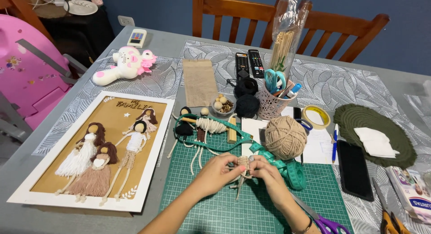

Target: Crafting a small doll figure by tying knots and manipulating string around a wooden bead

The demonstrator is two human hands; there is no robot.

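Fingers (238, 164) of both hands are closed on a small beige cord bundle (243, 162), left hand (217, 173) and right hand (267, 175) meeting over the green cutting mat (202, 207). Just beyond lie a teal tape measure (287, 171) and a yarn ball (285, 137).

head view | worn on head, looks down and forward | close over green gridded cutting mat (211, 207) | far edge reaches brown wooden chairs (233, 14)
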